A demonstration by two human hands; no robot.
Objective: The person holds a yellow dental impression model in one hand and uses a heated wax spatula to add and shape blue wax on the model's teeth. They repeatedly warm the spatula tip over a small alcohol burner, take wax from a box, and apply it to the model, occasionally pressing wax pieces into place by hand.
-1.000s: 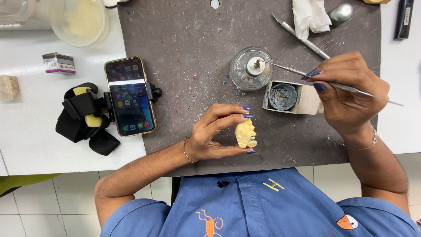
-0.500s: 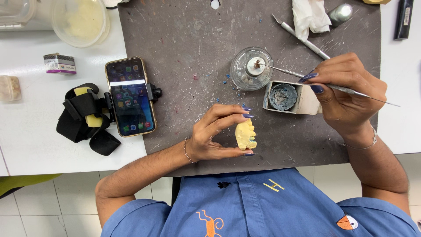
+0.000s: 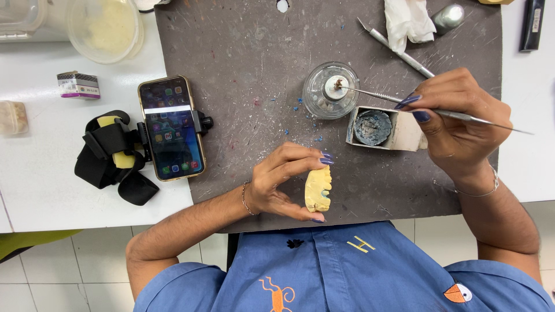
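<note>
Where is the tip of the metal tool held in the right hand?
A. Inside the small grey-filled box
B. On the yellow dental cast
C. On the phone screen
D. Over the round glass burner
D: the right hand holds the tool with its tip at the middle of the glass burner, while the left hand holds the cast apart from it.

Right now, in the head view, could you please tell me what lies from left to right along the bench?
Black strap → phone → left hand → yellow dental cast → small grey-filled box → right hand.
</note>
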